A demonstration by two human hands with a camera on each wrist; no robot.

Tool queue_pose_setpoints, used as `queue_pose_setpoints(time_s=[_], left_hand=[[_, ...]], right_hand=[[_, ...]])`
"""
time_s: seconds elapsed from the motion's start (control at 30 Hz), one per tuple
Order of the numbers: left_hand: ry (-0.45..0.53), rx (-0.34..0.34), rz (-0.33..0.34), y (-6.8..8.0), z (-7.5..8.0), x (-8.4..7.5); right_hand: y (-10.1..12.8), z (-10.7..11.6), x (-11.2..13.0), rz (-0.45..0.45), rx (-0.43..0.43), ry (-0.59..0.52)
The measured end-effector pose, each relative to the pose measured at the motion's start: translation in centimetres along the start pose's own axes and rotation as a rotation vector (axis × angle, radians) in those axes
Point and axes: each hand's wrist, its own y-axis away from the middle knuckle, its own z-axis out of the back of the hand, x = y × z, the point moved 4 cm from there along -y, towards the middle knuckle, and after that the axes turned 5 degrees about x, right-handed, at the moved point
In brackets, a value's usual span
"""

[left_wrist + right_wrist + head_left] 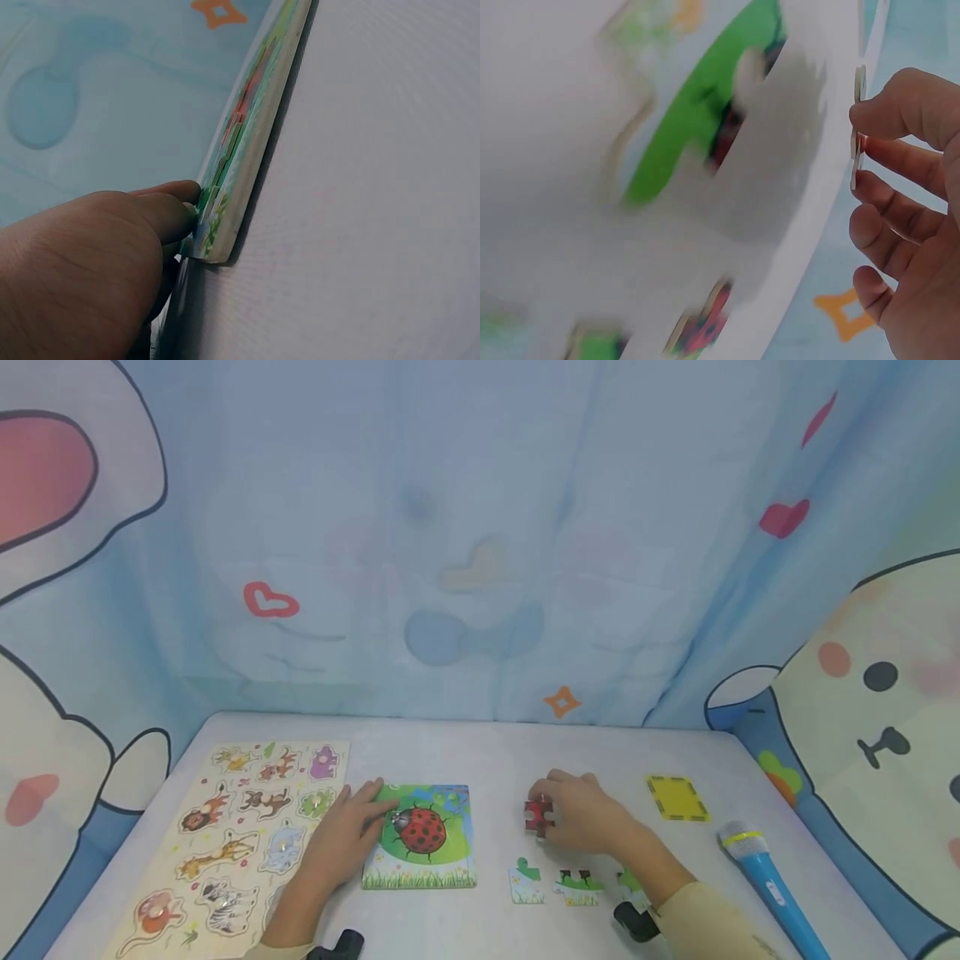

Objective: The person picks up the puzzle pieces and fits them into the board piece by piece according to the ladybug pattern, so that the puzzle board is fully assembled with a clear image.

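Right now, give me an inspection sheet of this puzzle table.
Surface: white table, flat.
Job's things: ladybird jigsaw board; red jigsaw piece; three loose green-and-white pieces near the front edge.
Clutter: wooden animal peg puzzle; yellow square card; blue toy microphone.
Grips: left hand rests on the board's left edge; right hand pinches the red piece.
Cables: nothing seen.
Surroundings: pale blue cartoon-printed cloth behind and beside.
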Motion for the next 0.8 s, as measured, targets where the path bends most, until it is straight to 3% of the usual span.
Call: queue_pose_setpoints(time_s=[0.23,0.8], left_hand=[[-0.008,0.003,0.008,-0.1,-0.2,0.3],[-0.022,-0.016,-0.017,-0.2,-0.1,0.2]], right_hand=[[-1.8,-0.2,2.7,0.092,-0.022,-0.029],[-5.3,-1.6,9.1,0.215,0.037,-0.108]])
